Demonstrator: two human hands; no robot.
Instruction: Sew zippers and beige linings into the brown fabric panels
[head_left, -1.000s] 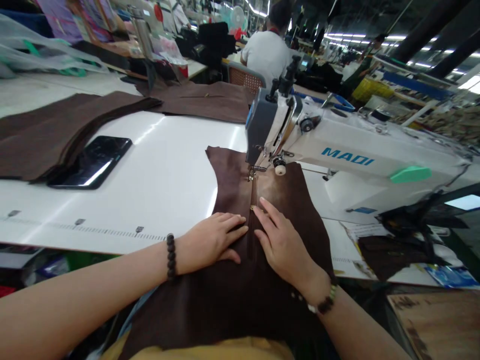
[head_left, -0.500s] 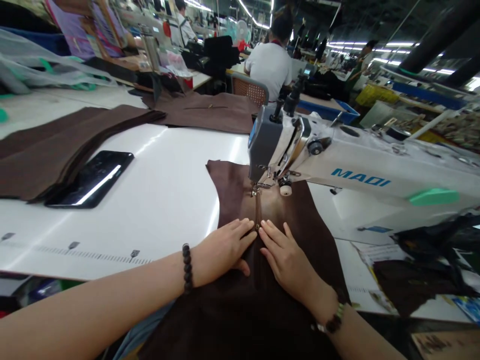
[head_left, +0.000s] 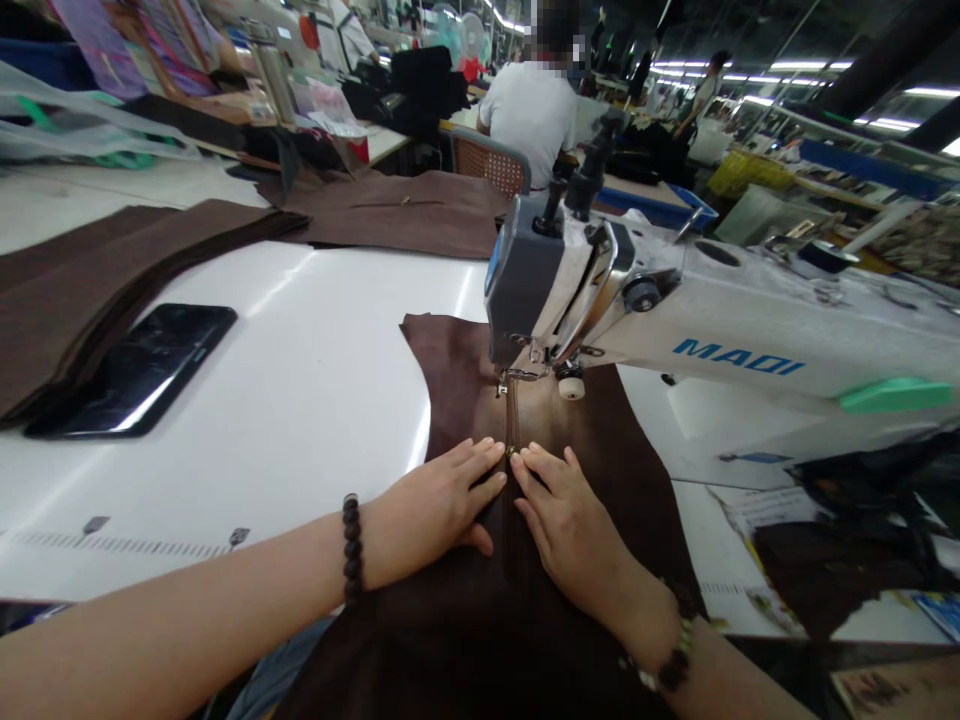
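Note:
A dark brown leather piece lies on the white table under the foot of a white MAQI sewing machine. A zipper runs down its middle toward me from the needle. My left hand lies flat on the leather just left of the zipper, fingers stretched out. My right hand lies flat just right of it, fingertips close to the left hand's. Neither hand grips anything.
A black phone lies on the table at the left beside a stack of brown pieces. More brown pieces lie at the back. A person in a white shirt sits beyond, back turned. Dark scraps sit at the right.
Both hands have slid forward along the zipper toward the needle, and their fingertips have drawn closer together. The view has shifted a little.

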